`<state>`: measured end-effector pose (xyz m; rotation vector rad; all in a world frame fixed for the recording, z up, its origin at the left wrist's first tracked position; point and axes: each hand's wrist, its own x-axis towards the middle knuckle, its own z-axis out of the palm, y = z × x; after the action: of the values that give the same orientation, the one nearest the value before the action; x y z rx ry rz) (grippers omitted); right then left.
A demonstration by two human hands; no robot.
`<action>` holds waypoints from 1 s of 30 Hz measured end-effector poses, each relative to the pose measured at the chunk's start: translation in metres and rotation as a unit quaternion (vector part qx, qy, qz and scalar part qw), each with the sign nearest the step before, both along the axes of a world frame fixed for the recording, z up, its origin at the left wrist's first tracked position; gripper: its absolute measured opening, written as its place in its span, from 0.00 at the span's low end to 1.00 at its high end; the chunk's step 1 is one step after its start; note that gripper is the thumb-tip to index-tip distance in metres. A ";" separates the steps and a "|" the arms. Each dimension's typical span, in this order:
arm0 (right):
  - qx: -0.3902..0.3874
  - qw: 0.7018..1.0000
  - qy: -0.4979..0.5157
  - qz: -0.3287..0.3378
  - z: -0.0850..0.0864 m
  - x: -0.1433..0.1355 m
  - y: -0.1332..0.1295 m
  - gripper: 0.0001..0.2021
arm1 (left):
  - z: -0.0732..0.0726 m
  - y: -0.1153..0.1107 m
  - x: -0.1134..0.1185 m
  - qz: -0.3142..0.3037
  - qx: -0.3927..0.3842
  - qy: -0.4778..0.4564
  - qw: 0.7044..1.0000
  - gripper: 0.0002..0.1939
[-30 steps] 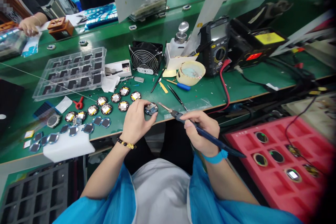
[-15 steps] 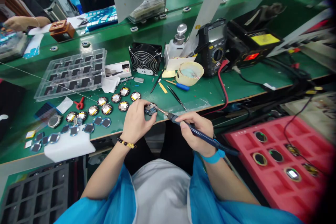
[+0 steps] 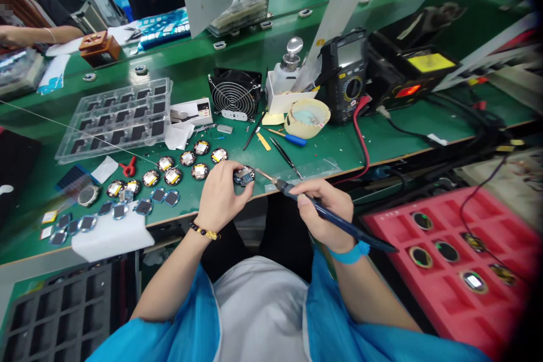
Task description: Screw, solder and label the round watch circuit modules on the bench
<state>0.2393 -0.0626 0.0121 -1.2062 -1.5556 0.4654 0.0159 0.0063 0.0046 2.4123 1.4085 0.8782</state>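
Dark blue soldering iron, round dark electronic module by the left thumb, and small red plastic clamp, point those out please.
Dark blue soldering iron (image 3: 339,220): head view, on the handle.
Round dark electronic module (image 3: 244,175): head view, on its upper face.
Small red plastic clamp (image 3: 129,168): head view, on its body.

We count one left hand (image 3: 224,195) and one right hand (image 3: 324,229) in the foreground, with one bracelet (image 3: 205,231), one wristband (image 3: 350,254) and one soldering iron (image 3: 360,231). We find ten round boards (image 3: 199,171), all told. The small screens (image 3: 119,211) crowd together at the left, so we can only put them at about nine. We see one clear tray (image 3: 72,155) with fifteen pockets (image 3: 138,132), one red tray (image 3: 392,216) with six round pieces (image 3: 446,251), and one black tray (image 3: 63,294). Beyond those, we number one fan (image 3: 235,96), one meter (image 3: 350,76), one bottle (image 3: 286,73), one yellow bowl (image 3: 307,120), one blue-handled tool (image 3: 296,140), one pair of tweezers (image 3: 286,156) and one red clip (image 3: 128,167).
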 end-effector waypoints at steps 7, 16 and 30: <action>0.033 0.981 0.064 -0.180 -0.015 0.017 0.022 0.07 | 0.001 -0.001 -0.001 -0.003 0.000 0.007 1.000 0.13; -0.028 0.977 0.052 -0.207 -0.025 0.031 0.034 0.15 | 0.004 -0.003 -0.005 -0.040 0.029 -0.002 0.999 0.27; -0.010 0.983 0.107 -0.149 -0.025 0.016 0.008 0.12 | 0.001 -0.001 0.004 0.104 0.062 0.060 0.991 0.24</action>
<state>0.2552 -0.0545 -0.0132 -1.3329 -1.1675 0.3989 0.0203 0.0049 0.0055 2.4773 1.7242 0.9053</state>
